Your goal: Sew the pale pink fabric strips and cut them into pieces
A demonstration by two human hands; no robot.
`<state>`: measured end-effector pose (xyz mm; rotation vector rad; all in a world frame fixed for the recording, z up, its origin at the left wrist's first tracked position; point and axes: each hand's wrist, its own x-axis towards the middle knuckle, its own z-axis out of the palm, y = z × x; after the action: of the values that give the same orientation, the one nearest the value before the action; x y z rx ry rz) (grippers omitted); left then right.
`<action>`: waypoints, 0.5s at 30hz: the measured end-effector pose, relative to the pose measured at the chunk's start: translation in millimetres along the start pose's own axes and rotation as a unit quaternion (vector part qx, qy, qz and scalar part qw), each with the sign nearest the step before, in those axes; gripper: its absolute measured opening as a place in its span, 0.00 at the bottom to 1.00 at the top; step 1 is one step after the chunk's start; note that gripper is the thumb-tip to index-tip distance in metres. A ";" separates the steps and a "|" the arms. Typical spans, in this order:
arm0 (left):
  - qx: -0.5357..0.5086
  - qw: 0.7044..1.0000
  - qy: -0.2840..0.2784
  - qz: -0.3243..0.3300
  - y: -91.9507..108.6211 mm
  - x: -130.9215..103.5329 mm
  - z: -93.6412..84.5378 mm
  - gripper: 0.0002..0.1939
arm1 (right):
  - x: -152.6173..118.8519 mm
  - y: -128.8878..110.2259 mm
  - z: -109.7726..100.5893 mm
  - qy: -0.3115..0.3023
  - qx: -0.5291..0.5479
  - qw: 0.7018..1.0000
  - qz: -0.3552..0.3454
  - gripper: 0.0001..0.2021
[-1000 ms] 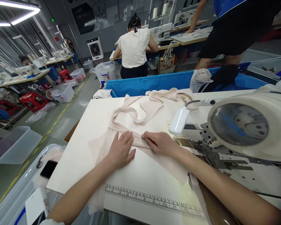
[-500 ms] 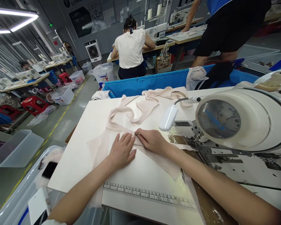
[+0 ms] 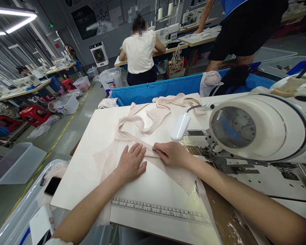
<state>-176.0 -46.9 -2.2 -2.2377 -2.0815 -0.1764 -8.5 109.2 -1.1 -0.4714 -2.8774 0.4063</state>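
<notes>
My left hand lies flat on pale pink fabric, fingers stretched out and thumb apart, pressing it to the white table. Just right of it, my right hand is closed in a pinch at the edge of a folded pale pink fabric strip. A small, dark, metal-looking tip shows at its fingertips; the rest is hidden inside the hand. The strip runs away from the hands in loose curls to the far side of the table. A wider, thin pink piece spreads under and in front of my right hand.
A sewing machine with a small white lamp stands at the right. A printed ruler runs along the table's near edge. Beyond the table hangs a blue cloth bin. A plastic tub sits at the left; two people are farther back.
My right hand has slid slightly right along the strip, away from my left hand, which stays flat on the fabric. The view has shifted slightly.
</notes>
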 end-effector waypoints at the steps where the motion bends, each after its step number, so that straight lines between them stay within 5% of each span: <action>1: -0.002 1.000 -0.004 0.004 -0.9 1.2 -1.7 0.25 | -3.3 0.9 -1.0 -0.002 -0.002 1.000 0.008 0.09; 7: -0.016 1.000 -0.011 0.008 12.8 14.2 -12.0 0.20 | -12.5 0.3 3.0 -0.003 -0.003 0.999 0.044 0.10; 15: -0.010 1.000 0.026 0.004 35.1 10.1 5.7 0.23 | -14.3 -3.4 3.4 0.010 0.006 0.997 0.080 0.13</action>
<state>-140.2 -38.7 -5.8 -2.2279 -2.0530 -0.2540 3.0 100.4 -5.4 -0.7032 -2.8251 0.4421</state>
